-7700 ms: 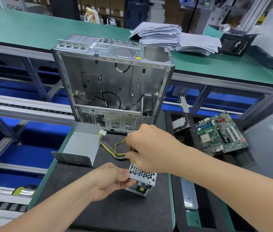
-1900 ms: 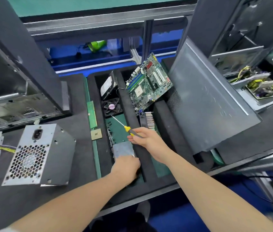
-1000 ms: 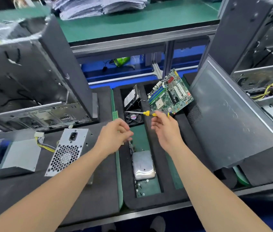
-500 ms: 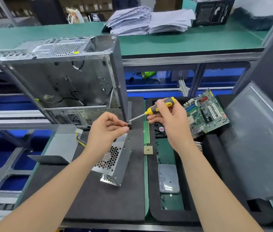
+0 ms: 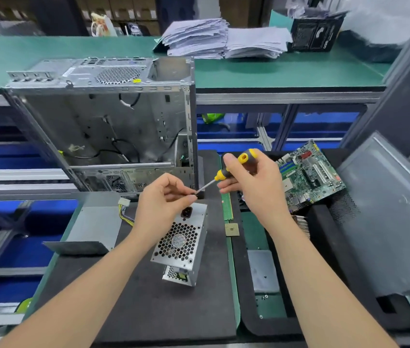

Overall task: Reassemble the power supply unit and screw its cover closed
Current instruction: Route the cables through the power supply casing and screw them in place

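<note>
The power supply unit (image 5: 182, 243), a silver metal box with a honeycomb fan grille and a black socket, stands on the black foam mat (image 5: 148, 305). Its loose cover (image 5: 91, 228), a bent grey sheet, lies to the left beside yellow and black cables (image 5: 124, 213). My right hand (image 5: 251, 182) grips a yellow and black screwdriver (image 5: 234, 169) above the unit. My left hand (image 5: 166, 199) pinches at the screwdriver's tip; whatever is between its fingertips is too small to make out.
An empty computer case (image 5: 113, 121) stands upright behind the mat. To the right a black foam tray (image 5: 319, 272) holds a motherboard (image 5: 309, 174), a memory stick (image 5: 227, 205), a processor chip (image 5: 232, 229) and a hard drive (image 5: 261, 270). A grey side panel (image 5: 384, 217) leans at far right.
I took the screwdriver from the tray on the right and turned back to the mat. Both hands have drawn together above the power supply, left fingertips meeting the screwdriver's tip.
</note>
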A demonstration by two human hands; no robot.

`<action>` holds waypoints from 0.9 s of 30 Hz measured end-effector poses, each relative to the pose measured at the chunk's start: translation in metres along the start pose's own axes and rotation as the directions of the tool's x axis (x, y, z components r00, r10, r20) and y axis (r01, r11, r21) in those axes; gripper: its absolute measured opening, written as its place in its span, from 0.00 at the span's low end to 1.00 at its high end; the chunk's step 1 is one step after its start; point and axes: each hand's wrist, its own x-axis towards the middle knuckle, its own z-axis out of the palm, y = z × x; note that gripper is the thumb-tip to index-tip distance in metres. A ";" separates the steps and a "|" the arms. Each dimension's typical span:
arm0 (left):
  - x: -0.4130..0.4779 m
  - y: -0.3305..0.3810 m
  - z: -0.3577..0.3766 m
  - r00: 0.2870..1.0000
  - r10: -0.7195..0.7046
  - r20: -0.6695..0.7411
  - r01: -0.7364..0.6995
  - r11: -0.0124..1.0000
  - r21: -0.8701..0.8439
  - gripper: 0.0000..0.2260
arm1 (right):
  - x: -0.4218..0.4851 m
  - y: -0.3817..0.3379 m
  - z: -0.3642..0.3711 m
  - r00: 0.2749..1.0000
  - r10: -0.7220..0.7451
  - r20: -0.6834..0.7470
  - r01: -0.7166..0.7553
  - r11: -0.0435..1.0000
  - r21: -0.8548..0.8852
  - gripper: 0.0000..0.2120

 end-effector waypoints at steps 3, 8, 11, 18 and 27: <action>0.001 -0.003 -0.004 0.998 -0.038 0.046 0.040 0.998 -0.053 0.13 | 0.002 -0.003 0.008 1.000 -0.015 -0.006 0.015 0.998 -0.059 0.17; 0.006 -0.006 -0.016 0.975 -0.147 0.166 0.180 0.962 -0.205 0.13 | 0.002 -0.009 0.017 0.998 -0.027 -0.056 0.019 0.990 -0.137 0.16; 0.012 -0.014 -0.026 0.944 -0.206 0.258 0.276 0.921 -0.274 0.14 | 0.000 -0.013 0.019 0.996 -0.014 -0.083 0.001 0.989 -0.147 0.15; 0.008 -0.034 -0.038 0.802 -0.583 0.132 0.585 0.810 0.021 0.11 | -0.005 -0.017 0.018 0.997 0.010 -0.072 -0.031 0.953 -0.302 0.17; -0.005 -0.039 -0.027 0.591 -0.644 0.485 0.760 0.646 -0.068 0.12 | -0.019 -0.012 0.026 0.996 0.023 0.084 0.025 0.850 -0.527 0.14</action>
